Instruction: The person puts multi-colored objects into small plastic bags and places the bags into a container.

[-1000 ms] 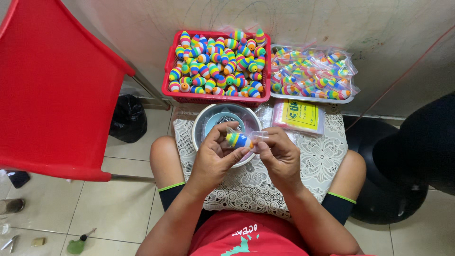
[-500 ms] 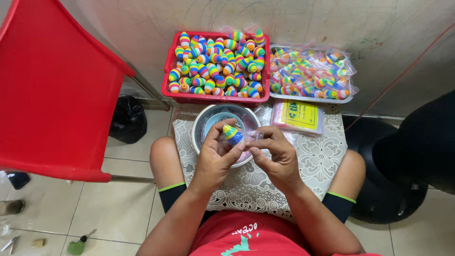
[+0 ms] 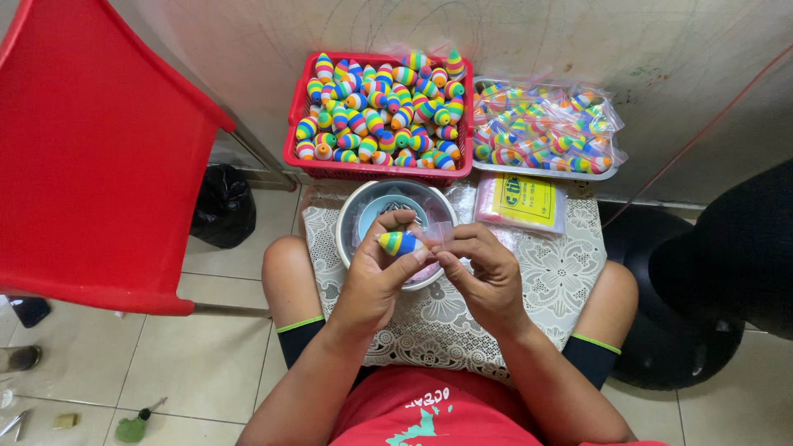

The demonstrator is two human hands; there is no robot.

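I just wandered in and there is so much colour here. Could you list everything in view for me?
Rainbow-striped egg-shaped toys: many, filling the red plastic basket by the wall.
Clear bagged striped toys: many, on a tray right of the basket.
Pack of clear bags with yellow label: one, below the tray.
Round metal bowl: one, on the lap.
White lace cloth: one, over the lap.
Red plastic chair: one, left.
Black bag: one, on the floor.
Left hand: holds one striped toy.
Right hand: pinches a small clear bag.
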